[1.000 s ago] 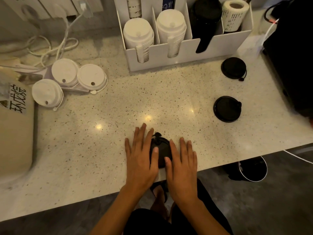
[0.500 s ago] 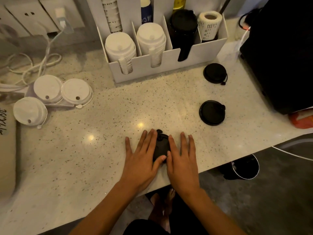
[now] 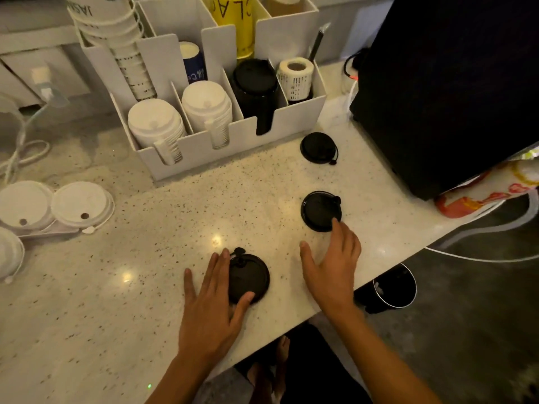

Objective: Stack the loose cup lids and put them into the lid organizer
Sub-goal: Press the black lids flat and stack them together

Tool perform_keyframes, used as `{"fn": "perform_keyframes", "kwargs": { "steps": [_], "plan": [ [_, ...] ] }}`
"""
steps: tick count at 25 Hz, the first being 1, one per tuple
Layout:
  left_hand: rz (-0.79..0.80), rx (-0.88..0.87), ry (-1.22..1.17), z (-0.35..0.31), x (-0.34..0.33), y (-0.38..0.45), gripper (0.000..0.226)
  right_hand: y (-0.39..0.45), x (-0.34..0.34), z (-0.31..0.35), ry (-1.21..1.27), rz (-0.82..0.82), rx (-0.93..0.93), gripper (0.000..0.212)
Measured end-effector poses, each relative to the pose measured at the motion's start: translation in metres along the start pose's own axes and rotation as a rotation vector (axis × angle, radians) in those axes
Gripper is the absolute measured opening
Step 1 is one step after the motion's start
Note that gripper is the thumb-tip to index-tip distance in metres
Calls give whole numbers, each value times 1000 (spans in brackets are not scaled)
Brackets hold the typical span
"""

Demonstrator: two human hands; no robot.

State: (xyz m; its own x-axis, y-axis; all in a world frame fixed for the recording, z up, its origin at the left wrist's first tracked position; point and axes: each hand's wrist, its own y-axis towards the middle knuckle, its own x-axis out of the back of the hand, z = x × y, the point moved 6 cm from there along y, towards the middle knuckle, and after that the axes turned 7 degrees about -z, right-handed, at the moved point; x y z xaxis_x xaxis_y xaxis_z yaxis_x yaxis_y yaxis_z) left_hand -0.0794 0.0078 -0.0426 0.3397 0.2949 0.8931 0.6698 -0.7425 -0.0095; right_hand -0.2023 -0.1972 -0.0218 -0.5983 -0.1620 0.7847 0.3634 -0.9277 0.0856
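Speckled white stone counter [image 3: 175,243] fills the view, and at its back sits the white lid organizer [image 3: 233,135], with two compartments of stacked white lids [image 3: 157,126], one of stacked black lids [image 3: 256,86] and a label roll [image 3: 295,77] at the right end. Down front, the left hand [image 3: 210,301] lies flat on the counter, fingers straight, its thumb and fingers resting against the left edge of a black cup lid [image 3: 250,275] near the counter's front edge. It's touching, not gripping. Over to the right hand [image 3: 332,263]: spread open, palm down, and its fingertips [image 3: 337,224] touch the near rim of a second black lid [image 3: 320,209], which lies flat on the counter. A third black lid [image 3: 318,147] sits farther back, just in front of the organizer's right end, well apart from both hands. Off to the left, loose white lids [image 3: 80,204] lie in a cluster, overlapping one another. A large black machine [image 3: 452,83] stands on the right side.
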Motion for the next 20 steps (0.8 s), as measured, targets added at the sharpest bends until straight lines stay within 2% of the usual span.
{"fn": "perform_keyframes", "kwargs": {
  "steps": [4,6,10,16,18,20],
  "plan": [
    [-4,-8,-45,-3,3,1,87,53,-2,-12,-68,-6,-97,100],
    [-16,-7,-51,-2,3,1,93,66,-7,-15,-129,12,-97,104],
    [-35,-3,-72,-3,5,1,95,63,-4,-12,-53,22,-50,92],
    [-106,47,-199,0,11,0,83,7,27,21,84,122,199,86],
    [-184,162,-390,4,20,-2,74,-4,37,35,115,157,252,86],
    [-256,371,-650,11,30,-1,60,-8,44,47,123,176,304,86]
  ]
}}
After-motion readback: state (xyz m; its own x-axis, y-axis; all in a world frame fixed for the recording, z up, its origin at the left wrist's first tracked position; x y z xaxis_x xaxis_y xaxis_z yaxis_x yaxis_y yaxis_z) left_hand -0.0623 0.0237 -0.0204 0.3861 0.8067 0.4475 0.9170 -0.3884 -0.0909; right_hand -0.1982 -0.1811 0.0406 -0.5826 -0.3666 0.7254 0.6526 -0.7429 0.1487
